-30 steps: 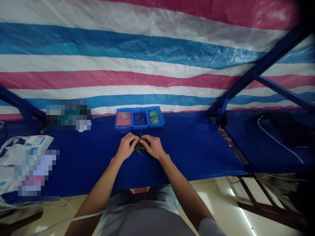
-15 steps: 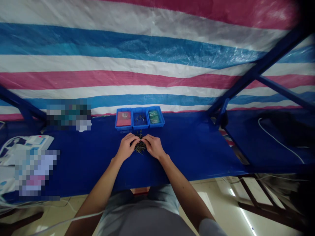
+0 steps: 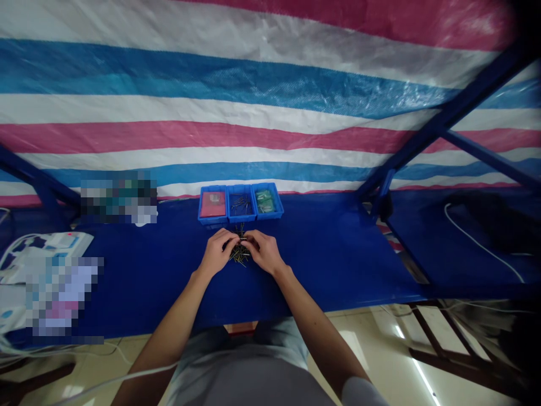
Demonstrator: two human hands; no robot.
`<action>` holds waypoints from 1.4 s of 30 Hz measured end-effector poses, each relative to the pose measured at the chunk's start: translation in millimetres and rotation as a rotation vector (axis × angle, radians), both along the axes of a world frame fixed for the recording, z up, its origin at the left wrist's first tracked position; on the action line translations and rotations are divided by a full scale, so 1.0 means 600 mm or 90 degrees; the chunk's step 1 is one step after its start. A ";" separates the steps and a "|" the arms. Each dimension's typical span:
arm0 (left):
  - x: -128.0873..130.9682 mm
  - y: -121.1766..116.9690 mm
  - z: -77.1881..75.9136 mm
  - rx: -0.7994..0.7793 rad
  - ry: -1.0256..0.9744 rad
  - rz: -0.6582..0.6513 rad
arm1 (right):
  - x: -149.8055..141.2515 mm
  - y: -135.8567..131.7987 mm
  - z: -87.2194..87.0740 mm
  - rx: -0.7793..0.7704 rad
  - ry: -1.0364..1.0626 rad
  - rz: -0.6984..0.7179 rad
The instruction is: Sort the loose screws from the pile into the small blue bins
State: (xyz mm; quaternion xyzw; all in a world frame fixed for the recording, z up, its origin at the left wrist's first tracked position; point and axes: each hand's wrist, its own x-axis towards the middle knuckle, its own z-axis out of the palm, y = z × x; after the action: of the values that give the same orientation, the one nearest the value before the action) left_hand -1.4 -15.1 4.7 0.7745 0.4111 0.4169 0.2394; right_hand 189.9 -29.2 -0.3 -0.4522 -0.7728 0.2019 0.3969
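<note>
Over a pile of thin, brass-coloured screws (image 3: pixel 239 259) on the blue tabletop, both hands work close together. My left hand (image 3: pixel 219 249) is closed in a pinch at the left of the pile. Facing it, my right hand (image 3: pixel 264 250) has its thumb and fingers curled together. A slim light-coloured screw (image 3: pixel 243 239) spans the small gap between the two sets of fingertips; its ends are hidden by the fingers. More screws stick out beyond the hands.
Behind the pile stand three joined blue bins: a left bin (image 3: pixel 213 220) with a red packet, a middle bin (image 3: pixel 242 218) with thin dark metal pieces, a right bin (image 3: pixel 269 215) with green-and-silver pieces. A white power strip (image 3: pixel 80 243) lies left. Blue frame bars (image 3: pixel 437 127) flank the table.
My right fingertips touched the left ones half a second ago and have since drawn slightly right, showing the slim screw between them. The left hand, pile and bins look unchanged.
</note>
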 end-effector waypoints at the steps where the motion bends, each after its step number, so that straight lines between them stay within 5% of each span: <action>1: 0.000 0.000 0.000 0.000 0.001 0.001 | 0.000 0.000 -0.001 0.005 0.004 0.003; 42: 0.004 -0.003 0.009 0.000 0.019 -0.020 | -0.003 0.000 0.003 0.001 -0.091 -0.021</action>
State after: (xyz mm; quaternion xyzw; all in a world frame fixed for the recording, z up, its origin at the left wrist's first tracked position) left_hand 0.7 -16.9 9.9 0.7870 0.4024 0.4015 0.2399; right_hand 187.9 -29.5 1.4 -0.4781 -0.7915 0.1622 0.3444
